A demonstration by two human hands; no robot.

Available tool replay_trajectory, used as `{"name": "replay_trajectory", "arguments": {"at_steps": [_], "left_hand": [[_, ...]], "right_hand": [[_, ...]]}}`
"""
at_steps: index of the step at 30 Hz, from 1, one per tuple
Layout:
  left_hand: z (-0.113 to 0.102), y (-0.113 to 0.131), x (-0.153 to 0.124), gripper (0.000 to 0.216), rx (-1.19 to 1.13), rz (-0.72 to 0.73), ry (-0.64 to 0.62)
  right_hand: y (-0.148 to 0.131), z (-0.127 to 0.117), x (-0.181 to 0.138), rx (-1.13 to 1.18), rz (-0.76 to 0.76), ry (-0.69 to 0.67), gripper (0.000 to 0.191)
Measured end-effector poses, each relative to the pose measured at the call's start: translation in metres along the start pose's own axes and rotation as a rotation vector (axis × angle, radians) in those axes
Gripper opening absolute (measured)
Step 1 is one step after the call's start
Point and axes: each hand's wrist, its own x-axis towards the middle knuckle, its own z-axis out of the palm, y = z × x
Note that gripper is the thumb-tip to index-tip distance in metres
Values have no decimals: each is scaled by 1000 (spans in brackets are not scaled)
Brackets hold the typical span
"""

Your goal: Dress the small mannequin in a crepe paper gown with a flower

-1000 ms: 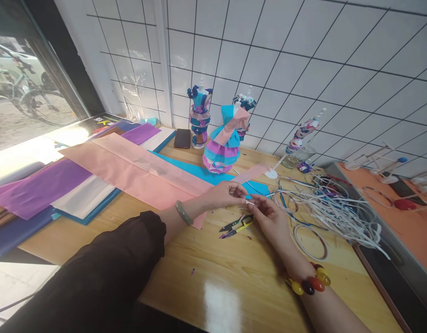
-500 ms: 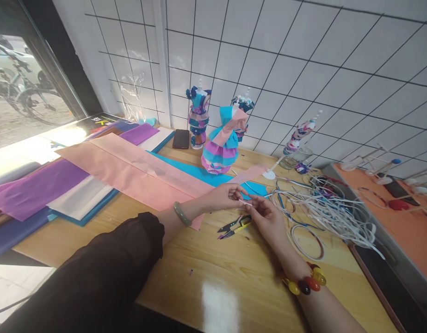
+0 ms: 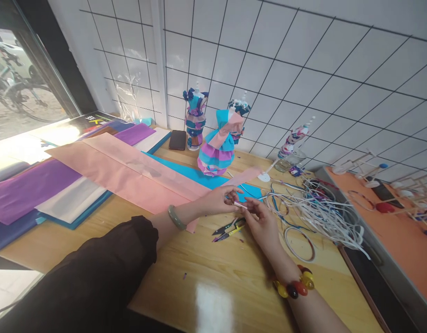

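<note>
My left hand (image 3: 220,200) and my right hand (image 3: 262,223) meet above the wooden table, fingertips pinched. Between them is a thin, pale pink strip (image 3: 239,205), perhaps folded paper; its far end is hidden by the fingers. Just below lie thread snips (image 3: 228,230) with black blades and a yellow handle, resting on the table. Under and behind my left wrist spreads a large peach paper sheet (image 3: 144,180), partly over a bright blue sheet (image 3: 185,170). A small peach piece of paper (image 3: 246,176) lies behind my fingers.
Little mannequins in paper dresses (image 3: 218,155) stand along the tiled wall. To the right are a tangle of white cords (image 3: 333,215), a ring (image 3: 299,243) and an orange board (image 3: 400,226) with wooden models. Purple paper (image 3: 36,189) and a phone (image 3: 177,139) lie left.
The view has shifted slightly, so the scene sits a little further left. Both hands stay together at the strip, and more of its pink length shows between the fingers.
</note>
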Motion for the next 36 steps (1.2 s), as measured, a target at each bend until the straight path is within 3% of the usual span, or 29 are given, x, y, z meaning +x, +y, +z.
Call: {"name": "replay_trajectory", "arguments": {"at_steps": [7,15,21,30,36], "left_hand": [[1,4,-2,48,9,25,9],[2,11,-6,40,276,133,41],[0,11,-7,25,467,97,65],[-3,12,-7,28,471,113,32],[-3,8,-7,18,522,161,30]], "right_hand": [[-5,-1,-3,-242,-201,-3,28],[-9,2,-3,-206,-176,59,28],[-7,0,-2,-232,-206,72,29],[-9,2,-2,-247,-205,63,30],[-1,2,-2,-245,-198,46,32]]}}
